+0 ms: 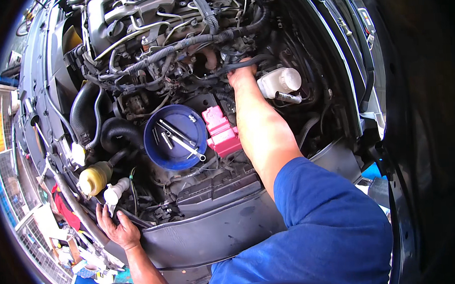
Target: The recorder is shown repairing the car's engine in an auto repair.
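We found our right hand (241,74) deep in the engine bay, fingers curled around a black hose (244,64) whose long axis ran left to right, hemmed in by a white reservoir (279,82) (little spare room). Our left hand (118,229) lay spread flat on the front edge, well apart from the blue tray (159,156).

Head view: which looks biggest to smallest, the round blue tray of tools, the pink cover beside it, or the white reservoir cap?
1. Blue tray
2. Pink cover
3. White reservoir cap

The cap sits deeper in the bay, so distance may shrink it somewhat.
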Motion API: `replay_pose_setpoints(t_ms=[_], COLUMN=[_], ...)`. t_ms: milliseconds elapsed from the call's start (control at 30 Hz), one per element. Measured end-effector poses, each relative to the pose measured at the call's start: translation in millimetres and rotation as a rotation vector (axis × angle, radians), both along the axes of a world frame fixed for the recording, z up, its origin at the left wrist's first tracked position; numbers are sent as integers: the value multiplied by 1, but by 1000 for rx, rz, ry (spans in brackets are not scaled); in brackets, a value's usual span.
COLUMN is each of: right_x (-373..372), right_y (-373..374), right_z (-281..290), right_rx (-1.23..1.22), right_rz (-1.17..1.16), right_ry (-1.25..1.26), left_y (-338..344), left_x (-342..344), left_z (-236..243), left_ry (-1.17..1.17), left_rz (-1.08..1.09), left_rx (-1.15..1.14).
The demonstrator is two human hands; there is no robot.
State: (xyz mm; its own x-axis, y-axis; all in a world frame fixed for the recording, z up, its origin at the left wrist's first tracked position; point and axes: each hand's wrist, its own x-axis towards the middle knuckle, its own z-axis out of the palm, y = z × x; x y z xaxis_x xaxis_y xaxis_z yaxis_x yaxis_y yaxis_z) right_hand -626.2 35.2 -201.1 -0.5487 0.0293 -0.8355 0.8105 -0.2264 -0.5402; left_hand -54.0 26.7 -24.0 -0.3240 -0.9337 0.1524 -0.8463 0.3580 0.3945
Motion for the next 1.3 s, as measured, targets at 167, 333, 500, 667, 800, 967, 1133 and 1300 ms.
replay_pose_setpoints(t_ms=[167,333,500,667,800,967,1133,1300], right_x=[-24,-36,-46,-44,-38,-36,-43,-66], right_y=[35,34,40,39,41,33,48,69], right_z=[83,79,61,56,64,73,53,33], right_rx=[-160,-492,-513,-535,-474,-456,-473,-520], right_rz=[-147,-205,-369,-302,-356,-421,-392,-193], right_ry=[122,401,202,266,215,171,233,297], left_y=[-8,-8,-8,-8,-6,-9,-32,-32], left_x=[-33,-31,-31,-28,-33,-120,-312,-484], left_z=[-24,-22,-21,-20,-12,42,36,-2], left_ry=[145,105,62,80,98,460,559,458], left_rz=[-77,-108,-103,-89,-115,-481,-951,-1078], left_rx=[37,22,22,34,-175,-56,88,94])
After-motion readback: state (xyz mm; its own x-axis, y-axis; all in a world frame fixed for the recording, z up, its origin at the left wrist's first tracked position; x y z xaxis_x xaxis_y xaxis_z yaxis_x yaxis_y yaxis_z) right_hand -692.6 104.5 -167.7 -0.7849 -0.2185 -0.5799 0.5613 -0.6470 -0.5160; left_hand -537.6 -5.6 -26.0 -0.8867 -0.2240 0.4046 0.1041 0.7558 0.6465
